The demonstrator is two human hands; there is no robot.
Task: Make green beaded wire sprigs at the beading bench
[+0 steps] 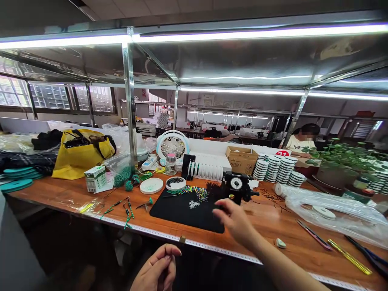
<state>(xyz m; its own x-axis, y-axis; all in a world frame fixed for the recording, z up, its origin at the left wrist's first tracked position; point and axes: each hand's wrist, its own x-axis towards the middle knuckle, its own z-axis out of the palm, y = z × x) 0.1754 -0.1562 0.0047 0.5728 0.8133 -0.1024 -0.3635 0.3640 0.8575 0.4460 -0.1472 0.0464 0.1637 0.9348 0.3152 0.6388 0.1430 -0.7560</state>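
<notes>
My left hand (159, 267) is low in front of the table edge, thumb and fingers pinched together; anything between them is too small to make out. Over the right edge of a black mat (178, 213) hovers my right hand (235, 220), its thumb and forefinger apart with nothing visible between them. On the mat are a spread of multicoloured beads (200, 194) and a small heap of silvery-white pieces (193, 205). A shallow white dish (184, 186) of dark beads sits at the mat's back edge. Just beyond my right hand stands a black device with a round dial (235, 184).
Green-and-black beaded strands (130, 210) lie left of the mat, near a white dish (151, 190). Behind are a fan (172, 145), a row of spools (207, 171) and a metal post (129, 109). Tweezers (313, 234) and a yellow tube (348, 256) lie right. A person sits beyond.
</notes>
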